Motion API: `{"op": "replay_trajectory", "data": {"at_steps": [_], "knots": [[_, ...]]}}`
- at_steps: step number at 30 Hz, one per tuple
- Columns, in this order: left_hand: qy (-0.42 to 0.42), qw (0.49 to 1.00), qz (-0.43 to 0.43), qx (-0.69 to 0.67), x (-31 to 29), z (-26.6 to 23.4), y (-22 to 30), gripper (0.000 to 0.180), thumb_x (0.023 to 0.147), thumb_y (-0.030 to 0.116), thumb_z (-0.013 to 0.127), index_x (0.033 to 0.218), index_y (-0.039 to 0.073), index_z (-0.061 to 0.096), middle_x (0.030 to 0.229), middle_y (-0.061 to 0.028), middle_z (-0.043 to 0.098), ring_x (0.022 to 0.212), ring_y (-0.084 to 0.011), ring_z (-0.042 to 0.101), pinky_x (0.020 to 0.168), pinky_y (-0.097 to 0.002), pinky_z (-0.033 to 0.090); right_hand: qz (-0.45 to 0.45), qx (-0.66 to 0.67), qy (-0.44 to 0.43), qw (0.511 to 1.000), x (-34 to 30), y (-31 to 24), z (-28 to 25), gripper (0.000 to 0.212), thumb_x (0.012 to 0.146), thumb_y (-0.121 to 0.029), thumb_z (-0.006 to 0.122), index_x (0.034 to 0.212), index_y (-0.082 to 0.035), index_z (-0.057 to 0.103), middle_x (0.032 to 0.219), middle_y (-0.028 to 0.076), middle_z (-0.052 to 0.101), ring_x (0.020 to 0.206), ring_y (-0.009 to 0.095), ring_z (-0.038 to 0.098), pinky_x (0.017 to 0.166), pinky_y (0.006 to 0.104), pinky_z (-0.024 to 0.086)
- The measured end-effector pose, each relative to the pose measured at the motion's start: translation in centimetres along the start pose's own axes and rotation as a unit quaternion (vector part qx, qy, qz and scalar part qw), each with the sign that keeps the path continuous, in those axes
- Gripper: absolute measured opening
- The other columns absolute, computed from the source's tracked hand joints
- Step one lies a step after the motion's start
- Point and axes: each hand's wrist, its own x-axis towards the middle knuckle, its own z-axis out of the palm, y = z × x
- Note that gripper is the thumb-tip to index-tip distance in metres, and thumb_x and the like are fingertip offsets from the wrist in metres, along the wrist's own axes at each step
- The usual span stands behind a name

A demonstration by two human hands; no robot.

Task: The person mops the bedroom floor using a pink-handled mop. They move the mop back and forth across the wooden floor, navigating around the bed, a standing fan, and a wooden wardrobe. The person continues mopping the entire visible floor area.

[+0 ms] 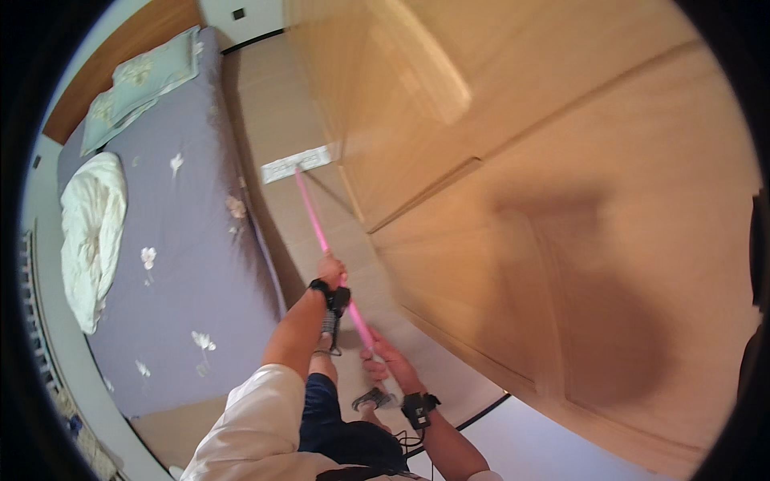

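Note:
A flat mop with a pink pole (pixel 313 210) reaches away from me down the floor strip between the bed and the wardrobe. Its white, wide mop head (pixel 295 164) lies flat on the floor, one end close to the wardrobe's base. My left hand (pixel 331 271) is wrapped round the middle of the pole. Nearer to me, my right hand (pixel 388 362) grips the pole close to its whitish upper end. Each wrist wears a black strapped device.
To the left stands a bed (pixel 180 264) with a purple-grey flowered sheet, pale green pillows (pixel 156 74) and a bundled cream quilt (pixel 95 236). A tall wooden wardrobe (pixel 513 192) walls the right side. My feet stand on the brown floor (pixel 261 88) between them.

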Motion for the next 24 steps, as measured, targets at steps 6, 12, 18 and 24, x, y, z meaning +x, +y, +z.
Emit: {"op": "replay_trajectory", "data": {"at_steps": [6,12,18,24], "knots": [[0.061,0.762,-0.298,-0.572,-9.1,8.0,3.7,0.039,0.107,0.044,0.039,0.085,0.015,0.05,0.061,-0.0041,0.051,0.052,-0.0242,0.055,0.04,-0.0407,0.044,-0.015,-0.039,0.019,0.999,-9.4,4.9,-7.3,0.06,0.106,-0.021,0.056,0.161,-0.026,0.031,0.096,0.002,0.052,0.066,0.005,0.042,0.051,0.0155,0.039],[-0.016,0.746,-0.332,-0.577,-22.2,17.9,8.9,0.048,0.106,0.047,0.039,0.079,0.01,0.051,0.065,-0.0113,0.056,0.053,-0.0251,0.059,0.042,-0.0407,0.048,-0.04,-0.085,0.0,0.996,-24.5,9.1,-15.1,0.058,0.108,-0.021,0.052,0.16,-0.022,0.029,0.097,0.001,0.053,0.063,0.005,0.042,0.05,0.0161,0.04],[0.067,0.665,-0.441,-0.599,-34.4,26.8,18.3,0.059,0.104,0.063,0.038,0.081,0.011,0.051,0.059,-0.0034,0.048,0.047,-0.0209,0.049,0.041,-0.0371,0.044,-0.007,-0.103,0.032,0.994,-37.8,11.4,-18.5,0.055,0.109,-0.022,0.049,0.16,-0.021,0.028,0.095,0.001,0.052,0.061,0.004,0.042,0.044,0.0152,0.037],[0.031,0.697,-0.341,-0.63,-36.0,25.3,18.6,0.056,0.105,0.062,0.039,0.079,0.013,0.051,0.063,-0.003,0.051,0.05,-0.0206,0.049,0.044,-0.0382,0.044,0.026,-0.061,0.109,0.992,-37.4,11.0,-16.5,0.057,0.11,-0.027,0.046,0.163,-0.025,0.023,0.098,0.002,0.056,0.059,0.004,0.042,0.045,0.0156,0.038]]}}
